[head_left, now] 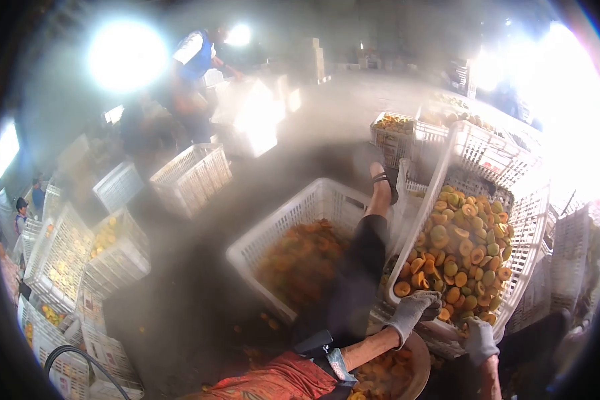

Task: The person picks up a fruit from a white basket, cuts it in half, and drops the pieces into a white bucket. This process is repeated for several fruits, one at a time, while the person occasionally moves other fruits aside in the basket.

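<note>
A large white crate, full of halved orange and green fruit, stands tilted at the right. My left hand, in a grey glove, is at the crate's near end with its fingers curled together; something dark is at its fingertips. To its right, my right hand, also gloved, has its fingers bent against the fruit at the same end. What either hand holds is too small to tell. Below my left hand, a round basin holds cut fruit pieces.
A white crate with darker orange pieces stands left of my outstretched leg. Further left are an empty crate and stacked crates of fruit. A person in a blue vest stands at the back. More crates stand behind.
</note>
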Available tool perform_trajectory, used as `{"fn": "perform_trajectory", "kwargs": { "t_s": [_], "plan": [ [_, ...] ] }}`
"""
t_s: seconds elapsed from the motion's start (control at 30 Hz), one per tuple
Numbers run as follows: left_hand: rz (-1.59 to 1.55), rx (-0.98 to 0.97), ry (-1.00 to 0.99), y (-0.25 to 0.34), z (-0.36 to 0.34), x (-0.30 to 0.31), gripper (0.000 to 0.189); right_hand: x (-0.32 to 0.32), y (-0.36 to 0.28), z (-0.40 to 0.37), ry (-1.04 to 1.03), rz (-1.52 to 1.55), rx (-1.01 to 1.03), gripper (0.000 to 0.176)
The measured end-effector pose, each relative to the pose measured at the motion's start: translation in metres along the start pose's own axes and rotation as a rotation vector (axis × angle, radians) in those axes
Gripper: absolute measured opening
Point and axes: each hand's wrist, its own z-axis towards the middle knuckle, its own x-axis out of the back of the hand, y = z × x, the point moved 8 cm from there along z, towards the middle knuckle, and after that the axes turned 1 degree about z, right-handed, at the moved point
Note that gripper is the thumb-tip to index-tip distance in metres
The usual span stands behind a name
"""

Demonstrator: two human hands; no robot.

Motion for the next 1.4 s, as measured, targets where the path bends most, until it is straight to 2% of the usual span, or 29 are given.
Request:
{"fn": "perform_trajectory", "kwargs": {
  "t_s": [0.07, 0.1, 0.17, 0.23, 0.3, 0.33, 0.4, 0.43, 0.47, 0.5, 0.57, 0.6, 0.63, 0.67, 0.7, 0.73, 0.77, 0.83, 0.93, 0.97, 1.07, 1.23, 1.37, 1.4],
  "plan": [
    [-0.183, 0.022, -0.028, -0.008, 0.001, -0.004, 0.026, 0.021, -0.014, -0.007, 0.278, 0.201, -0.105, 0.024],
    [-0.179, 0.027, -0.035, -0.011, 0.003, -0.004, 0.026, 0.033, -0.030, -0.002, 0.216, 0.290, -0.139, 0.022],
    [-0.507, 0.167, -0.086, -0.029, 0.003, -0.013, 0.030, 0.030, -0.041, 0.003, 0.161, 0.818, -0.345, 0.025],
    [-0.478, 0.274, -0.095, -0.011, -0.023, -0.035, 0.028, 0.036, -0.067, 0.010, 0.173, 1.099, -0.397, 0.026],
    [-0.433, 0.436, -0.129, -0.001, -0.046, -0.051, 0.029, 0.011, -0.059, 0.020, 0.160, 1.086, -0.348, 0.026],
    [-0.430, 0.442, -0.131, -0.013, -0.039, -0.046, 0.029, 0.002, -0.061, 0.026, 0.129, 1.076, -0.281, 0.027],
    [-0.533, 0.355, -0.239, -0.033, -0.020, -0.034, 0.032, 0.008, -0.066, 0.029, 0.156, 1.014, -0.290, 0.033],
    [-0.531, 0.371, -0.235, -0.034, -0.021, -0.034, 0.032, 0.028, -0.070, 0.029, 0.391, 0.867, -0.235, 0.032],
    [-0.466, 0.205, -0.179, -0.019, -0.017, -0.029, 0.031, 0.046, -0.073, 0.023, 0.621, 0.707, -0.191, 0.031],
    [-0.400, 0.052, -0.128, -0.005, -0.014, -0.025, 0.029, 0.045, -0.068, 0.021, 0.681, 0.678, -0.220, 0.034],
    [-0.643, 0.347, -0.073, 0.001, -0.021, -0.024, 0.027, 0.039, -0.066, 0.016, 0.733, 0.655, -0.304, 0.034],
    [-0.625, 0.256, -0.070, 0.011, -0.017, -0.020, 0.029, 0.036, -0.067, 0.011, 0.781, 0.634, -0.338, 0.034],
    [-0.607, 0.158, -0.067, 0.020, -0.013, -0.015, 0.031, 0.026, -0.071, 0.014, 0.719, 0.660, -0.390, 0.035],
    [-0.604, 0.196, -0.066, 0.020, -0.011, -0.014, 0.031, 0.014, -0.073, 0.015, 0.657, 0.691, -0.439, 0.036],
    [-0.521, 0.115, -0.118, 0.030, -0.007, -0.015, 0.035, -0.004, -0.072, 0.018, 0.649, 0.518, -0.414, 0.037],
    [-0.438, 0.024, -0.171, 0.039, -0.005, -0.016, 0.038, -0.010, -0.079, 0.017, 0.622, 0.556, -0.399, 0.037],
    [-0.440, 0.040, -0.172, 0.042, -0.008, -0.020, 0.038, -0.017, -0.082, 0.019, 0.602, 0.542, -0.420, 0.037],
    [-0.332, 0.005, 0.030, 0.047, -0.018, -0.014, 0.040, -0.032, -0.080, 0.023, 0.577, 0.542, -0.457, 0.037],
    [-0.255, 0.010, 0.071, 0.047, -0.023, -0.013, 0.042, -0.032, -0.087, 0.023, 0.626, 0.498, -0.449, 0.033],
    [-0.252, 0.014, 0.069, 0.045, -0.023, -0.013, 0.042, -0.028, -0.089, 0.024, 0.593, 0.507, -0.460, 0.027],
    [-0.145, -0.051, 0.011, 0.047, -0.024, -0.014, 0.045, -0.028, -0.090, 0.027, 0.509, 0.509, -0.518, 0.024],
    [0.010, -0.196, -0.020, 0.054, -0.026, -0.020, 0.046, -0.033, -0.092, 0.028, 0.580, 0.450, -0.476, 0.025],
    [-0.067, -0.108, 0.044, 0.047, -0.028, -0.018, 0.043, -0.043, -0.089, 0.028, 0.638, 0.425, -0.473, 0.029],
    [0.099, -0.211, 0.036, 0.052, -0.030, -0.018, 0.042, -0.043, -0.089, 0.027, 0.638, 0.429, -0.463, 0.029]
  ]
}}
